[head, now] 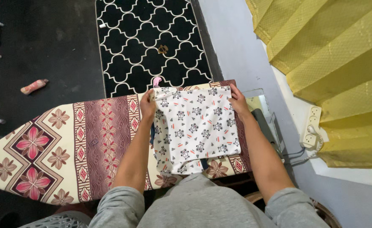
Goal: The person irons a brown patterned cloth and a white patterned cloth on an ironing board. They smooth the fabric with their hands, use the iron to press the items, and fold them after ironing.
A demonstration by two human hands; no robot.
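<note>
Both hands pinch the far corners of a small white cotton garment printed with dark bear faces [195, 128] — left hand [147, 105], right hand [238, 101] — spread flat on the floral-patterned ironing board [67, 147], seemingly mid-fold — next calls for matching edges evenly.

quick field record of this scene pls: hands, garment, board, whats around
left hand: grips far left corner of the garment
right hand: grips far right corner
garment: white patterned cloth, lying flat on the board
ironing board: floral cover, cream, maroon and pink
rug: black with white lattice, beyond the board
curtain: yellow, at right
power strip: white, by the wall
</note>
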